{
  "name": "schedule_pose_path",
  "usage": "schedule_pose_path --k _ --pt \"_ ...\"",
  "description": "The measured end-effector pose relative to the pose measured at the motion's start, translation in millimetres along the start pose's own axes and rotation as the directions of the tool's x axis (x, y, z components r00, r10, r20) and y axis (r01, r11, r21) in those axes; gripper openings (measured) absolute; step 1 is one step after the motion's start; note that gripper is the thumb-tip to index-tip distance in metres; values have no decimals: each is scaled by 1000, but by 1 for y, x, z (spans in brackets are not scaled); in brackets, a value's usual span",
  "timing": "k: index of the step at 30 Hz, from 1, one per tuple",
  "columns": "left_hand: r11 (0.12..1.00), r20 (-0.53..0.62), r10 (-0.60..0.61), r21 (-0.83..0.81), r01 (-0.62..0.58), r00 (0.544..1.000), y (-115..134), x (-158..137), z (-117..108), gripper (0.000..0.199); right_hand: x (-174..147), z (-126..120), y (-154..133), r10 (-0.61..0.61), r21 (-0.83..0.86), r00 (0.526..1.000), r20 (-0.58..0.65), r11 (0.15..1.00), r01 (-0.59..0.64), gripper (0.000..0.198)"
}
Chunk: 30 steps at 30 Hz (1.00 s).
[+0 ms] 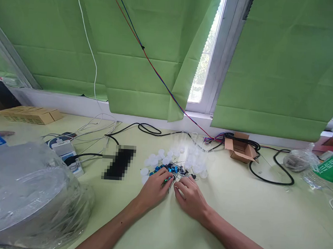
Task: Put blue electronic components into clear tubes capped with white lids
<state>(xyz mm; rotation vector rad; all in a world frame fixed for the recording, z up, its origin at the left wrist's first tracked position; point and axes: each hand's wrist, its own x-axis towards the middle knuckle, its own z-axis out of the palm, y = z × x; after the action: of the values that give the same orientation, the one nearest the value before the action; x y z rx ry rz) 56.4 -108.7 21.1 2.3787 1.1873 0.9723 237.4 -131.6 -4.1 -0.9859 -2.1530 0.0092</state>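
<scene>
My left hand [155,187] is closed, its fingertips pinching a small shiny green part [165,182] with a thin metal pin beside it. Close by on the right, my right hand [191,196] has its fingers curled together at the near edge of the pile; whatever they hold is too small to make out. Just beyond both hands lies a heap of small blue cylinders [175,169] mixed with black-headed parts [193,177] on thin metal leads. Round, translucent white caps [153,160] surround the heap, and clear plastic tubes [198,160] stand or lie behind it at the right.
A plastic-wrapped roll [31,206] fills the near left. Behind it are a power strip [71,158] and a pixelated black object [120,163]. An open cardboard box [241,149], black cable [278,182] and green-labelled bottle [329,168] sit at the right. Wires hang before green blinds [147,74].
</scene>
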Motion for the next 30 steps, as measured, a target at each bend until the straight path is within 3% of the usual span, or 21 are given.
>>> schedule_pose_path --k 18,24,27,30 --pt "1000 38 21 15 -21 999 -2 4 1 21 3 -3 2 1 -50 999 33 999 0 19" --pt "999 32 34 3 -34 999 -4 3 2 21 4 3 0 -13 -53 999 -32 999 11 19" --pt "1000 37 23 12 -24 999 -4 3 3 21 15 -22 -9 -24 3 988 -153 1000 24 17" --pt "999 39 15 37 -16 999 -3 -1 5 21 32 -84 -22 58 101 935 -351 995 -24 15"
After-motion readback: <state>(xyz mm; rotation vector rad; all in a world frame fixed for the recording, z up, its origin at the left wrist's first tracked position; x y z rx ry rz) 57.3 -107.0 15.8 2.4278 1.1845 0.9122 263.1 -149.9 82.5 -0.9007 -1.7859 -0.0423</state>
